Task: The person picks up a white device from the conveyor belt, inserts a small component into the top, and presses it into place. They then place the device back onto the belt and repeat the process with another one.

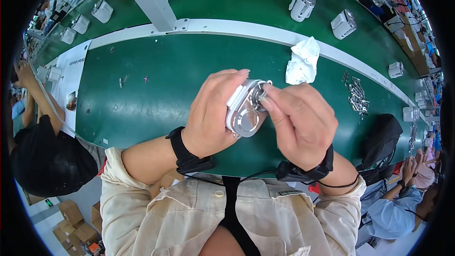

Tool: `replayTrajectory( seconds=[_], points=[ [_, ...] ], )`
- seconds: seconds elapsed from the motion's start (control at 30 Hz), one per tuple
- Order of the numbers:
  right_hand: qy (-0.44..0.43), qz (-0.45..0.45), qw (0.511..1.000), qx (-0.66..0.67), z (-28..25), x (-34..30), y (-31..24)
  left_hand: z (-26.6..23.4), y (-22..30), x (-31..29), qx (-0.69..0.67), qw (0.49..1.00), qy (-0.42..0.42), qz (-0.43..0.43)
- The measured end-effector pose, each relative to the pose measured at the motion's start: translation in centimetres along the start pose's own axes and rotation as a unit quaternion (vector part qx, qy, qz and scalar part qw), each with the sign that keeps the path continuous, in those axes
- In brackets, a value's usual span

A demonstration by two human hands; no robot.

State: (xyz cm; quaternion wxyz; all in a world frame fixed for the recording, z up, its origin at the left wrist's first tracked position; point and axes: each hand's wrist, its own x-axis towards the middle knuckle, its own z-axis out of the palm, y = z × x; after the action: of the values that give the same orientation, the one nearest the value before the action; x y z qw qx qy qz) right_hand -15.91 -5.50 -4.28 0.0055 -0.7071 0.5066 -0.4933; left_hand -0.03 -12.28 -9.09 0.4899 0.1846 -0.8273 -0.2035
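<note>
My left hand (212, 114) is wrapped round a white device housing (246, 109) with a shiny silver end face, held tilted above the green bench. A large round ring lies on the lower part of that face, and a darker round recess on its upper part. Over the recess, my right hand (303, 118) pinches with thumb and forefinger at its edge. Whatever sits between those fingertips is too small and covered to make out. Both wrists carry black straps with dark modules.
A crumpled white cloth (303, 60) and a pile of small metal parts (358, 96) lie on the right of the bench (156, 99). Beyond a white rail (237, 28), similar white devices (302, 5) stand on a green belt. A black bag (382, 137) is at right; co-workers sit both sides.
</note>
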Motion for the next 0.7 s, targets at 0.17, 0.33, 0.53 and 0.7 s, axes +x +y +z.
replayTrajectory(
  seconds=[0.17, 0.33, 0.53, 0.7],
  points=[
    [0.002, -0.028, 0.999, -0.040, 0.4, -0.6, -0.4, 0.1, -0.2, -0.3, 0.022, 1.000, -0.006, 0.011],
    [-0.048, 0.062, 0.996, -0.033, -0.2, -0.8, -0.5, 0.3, -0.3, -0.2, 0.043, 0.999, 0.002, 0.025],
    [-0.092, 0.277, 0.881, 0.372, 0.6, -0.5, 2.1, 0.0, -0.4, -0.4, 0.025, 0.999, -0.018, 0.042],
    [-0.126, 0.396, 0.628, 0.658, 1.6, -0.6, 1.8, 0.2, -0.1, -0.6, 0.010, 1.000, -0.023, 0.016]
  ],
)
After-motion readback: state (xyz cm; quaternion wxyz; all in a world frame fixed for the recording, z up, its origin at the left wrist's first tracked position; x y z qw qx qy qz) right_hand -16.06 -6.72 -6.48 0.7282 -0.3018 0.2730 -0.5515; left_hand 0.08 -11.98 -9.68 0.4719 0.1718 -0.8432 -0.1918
